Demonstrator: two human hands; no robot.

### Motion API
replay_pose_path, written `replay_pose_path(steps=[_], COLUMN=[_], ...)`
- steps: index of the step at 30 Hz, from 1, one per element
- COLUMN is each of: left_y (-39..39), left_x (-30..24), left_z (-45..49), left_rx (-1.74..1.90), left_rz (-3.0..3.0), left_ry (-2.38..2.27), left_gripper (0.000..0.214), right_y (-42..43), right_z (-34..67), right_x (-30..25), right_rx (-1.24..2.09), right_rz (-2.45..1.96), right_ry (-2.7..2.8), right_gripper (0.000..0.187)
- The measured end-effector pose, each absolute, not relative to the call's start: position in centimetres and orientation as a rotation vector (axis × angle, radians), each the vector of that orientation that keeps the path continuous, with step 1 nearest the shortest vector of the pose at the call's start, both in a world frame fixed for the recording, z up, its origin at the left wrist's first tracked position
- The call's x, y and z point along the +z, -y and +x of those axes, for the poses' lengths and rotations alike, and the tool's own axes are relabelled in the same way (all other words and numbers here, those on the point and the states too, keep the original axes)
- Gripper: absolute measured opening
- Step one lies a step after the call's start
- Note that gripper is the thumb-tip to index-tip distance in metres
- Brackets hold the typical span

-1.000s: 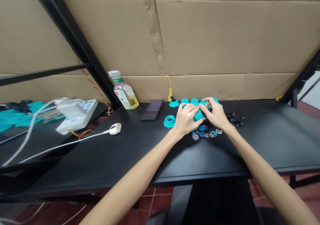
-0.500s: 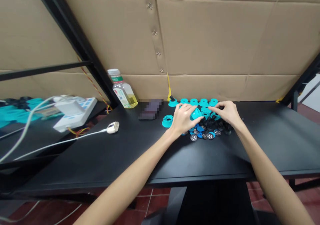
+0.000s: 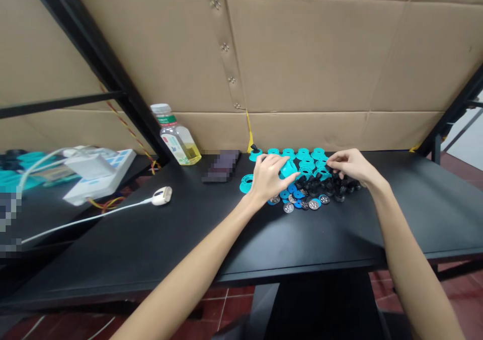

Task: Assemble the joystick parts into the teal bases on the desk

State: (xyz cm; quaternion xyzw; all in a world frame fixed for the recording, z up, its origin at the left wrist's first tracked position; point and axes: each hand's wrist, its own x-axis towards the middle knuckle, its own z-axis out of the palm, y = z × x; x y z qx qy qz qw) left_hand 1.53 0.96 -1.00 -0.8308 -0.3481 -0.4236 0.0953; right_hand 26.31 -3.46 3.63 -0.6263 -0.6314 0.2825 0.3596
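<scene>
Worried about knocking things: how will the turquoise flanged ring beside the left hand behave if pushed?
The turquoise flanged ring looks like rigid plastic, so probably stiff and light. Lying flat on the black desk, it would likely slide rather than tip. Stood on edge, its round rim could probably roll.

The plastic bottle's label [image 3: 173, 146] shows no legible text.

Bright even light, soft faint shadows, wide-angle edge distortion
</scene>
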Motion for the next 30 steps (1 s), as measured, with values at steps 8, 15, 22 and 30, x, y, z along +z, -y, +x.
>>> replay_pose_path(steps=[8,15,22,30], left_y=[-0.6,-0.5,-0.5,-0.6], left_x=[-0.5,-0.3,-0.2,-0.1], left_z=[1.4,1.4,1.4,1.2], left_rx=[-1.244,-1.229,-1.229,-1.240], left_rz=[-2.473,-2.473,-2.469,-2.464], left_ry=[1.049,1.078,1.065,1.070], left_gripper=[0.038,0.037,0.038,0.038], right_y=[5.0,6.2,5.9,6.1], right_z=[30.7,32.0,31.4,30.6], right_x=[4.6,4.6,4.0,4.1], right_rx=[0.712,0.986,0.976,0.881], right_rz=[-1.794,-1.828,-1.924,-1.953], right_ry=[1.793,1.883,1.883,1.884], right_gripper=[0.018,0.020,0.023,0.015])
